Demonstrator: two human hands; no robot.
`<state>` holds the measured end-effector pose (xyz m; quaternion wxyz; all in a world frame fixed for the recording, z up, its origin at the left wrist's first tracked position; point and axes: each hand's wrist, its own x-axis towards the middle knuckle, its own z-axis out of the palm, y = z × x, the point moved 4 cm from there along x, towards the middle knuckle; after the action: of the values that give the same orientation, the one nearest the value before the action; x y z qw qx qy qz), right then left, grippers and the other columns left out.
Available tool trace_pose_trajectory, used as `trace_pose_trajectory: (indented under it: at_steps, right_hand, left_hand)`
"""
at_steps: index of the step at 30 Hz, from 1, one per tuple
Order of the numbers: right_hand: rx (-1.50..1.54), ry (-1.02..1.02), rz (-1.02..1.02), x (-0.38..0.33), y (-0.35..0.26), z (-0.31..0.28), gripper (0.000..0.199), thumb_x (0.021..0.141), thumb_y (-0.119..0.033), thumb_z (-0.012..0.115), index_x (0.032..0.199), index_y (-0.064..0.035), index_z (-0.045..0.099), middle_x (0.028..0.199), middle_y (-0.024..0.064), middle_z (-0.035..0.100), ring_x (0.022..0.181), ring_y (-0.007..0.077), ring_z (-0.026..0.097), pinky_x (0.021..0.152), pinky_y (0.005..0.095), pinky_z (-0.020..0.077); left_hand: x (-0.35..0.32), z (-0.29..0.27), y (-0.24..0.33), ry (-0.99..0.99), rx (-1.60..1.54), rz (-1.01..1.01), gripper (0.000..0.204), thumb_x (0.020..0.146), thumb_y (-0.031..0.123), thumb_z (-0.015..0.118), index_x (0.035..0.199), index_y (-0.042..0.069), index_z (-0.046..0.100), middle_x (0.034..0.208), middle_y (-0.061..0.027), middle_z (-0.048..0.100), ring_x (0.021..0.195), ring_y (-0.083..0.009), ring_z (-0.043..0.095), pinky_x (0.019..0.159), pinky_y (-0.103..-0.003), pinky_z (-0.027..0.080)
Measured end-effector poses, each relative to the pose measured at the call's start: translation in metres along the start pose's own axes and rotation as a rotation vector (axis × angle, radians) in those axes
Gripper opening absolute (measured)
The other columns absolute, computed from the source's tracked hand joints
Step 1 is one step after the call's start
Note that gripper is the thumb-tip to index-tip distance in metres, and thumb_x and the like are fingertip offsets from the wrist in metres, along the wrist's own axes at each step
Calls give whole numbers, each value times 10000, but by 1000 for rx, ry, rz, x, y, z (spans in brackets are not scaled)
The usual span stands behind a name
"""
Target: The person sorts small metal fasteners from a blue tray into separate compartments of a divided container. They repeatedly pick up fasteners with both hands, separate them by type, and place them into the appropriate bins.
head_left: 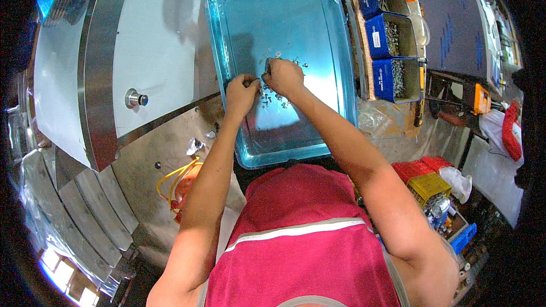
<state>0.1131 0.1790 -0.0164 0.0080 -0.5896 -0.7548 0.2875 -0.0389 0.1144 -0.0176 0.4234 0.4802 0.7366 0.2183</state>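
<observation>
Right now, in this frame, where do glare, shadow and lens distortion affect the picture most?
Head view: pale glare washes the right side of the blue tray, with darker shadow toward its left; head view: the small metal pieces show too small for fine detail; head view: bright panes at lower left look blown out, grey slats bow, and the corners go black.

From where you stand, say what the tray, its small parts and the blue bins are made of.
Tray: probably metal with a glossy blue finish or film; it throws bright glare. Small parts: seemingly bare metal, greyish, though too small to confirm. Blue bins: likely moulded plastic, smooth, from their even colour and thin walls.
</observation>
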Motion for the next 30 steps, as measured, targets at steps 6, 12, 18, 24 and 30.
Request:
trace_pose_trajectory:
  at_steps: [6, 12, 18, 24, 30]
  right_hand:
    - [24, 0, -37, -5, -2, -3, 262, 831, -295, 671, 908, -46, 703, 861, 223, 720, 824, 411, 712, 737, 523, 573]
    - [18, 31, -65, -1, -5, 9, 234, 825, -258, 640, 876, -37, 700, 850, 240, 710, 784, 420, 705, 725, 529, 570]
    - [-6, -30, -25, -4, -3, 4, 300, 815, -326, 629, 876, -49, 729, 906, 222, 728, 809, 413, 714, 732, 538, 572]
    - [-52, 42, -46, -7, -12, 0, 304, 844, -348, 647, 830, -66, 761, 868, 203, 742, 794, 385, 732, 699, 518, 584]
    - [65, -2, -179, -15, -19, -14, 300, 877, -326, 608, 828, -57, 731, 830, 199, 730, 734, 359, 715, 654, 499, 570]
  left_hand:
    - [-24, -20, -1, 30, -340, -109, 254, 895, 214, 748, 1012, -12, 743, 888, -71, 722, 811, -137, 623, 774, -312, 498]
    - [-33, -30, 0, 5, -262, -108, 276, 898, 252, 737, 1014, 2, 743, 912, -89, 734, 844, -158, 643, 797, -337, 508]
    - [-52, -43, 9, 24, -107, -99, 330, 883, 312, 743, 1031, 18, 749, 923, -130, 748, 865, -216, 692, 816, -367, 526]
    - [-72, -43, 11, 28, -66, -82, 325, 855, 304, 773, 1009, 19, 756, 936, -145, 757, 856, -240, 709, 808, -372, 535]
    - [-107, -45, 21, 64, -17, -12, 329, 852, 301, 773, 1023, 20, 755, 941, -166, 756, 871, -269, 722, 811, -376, 543]
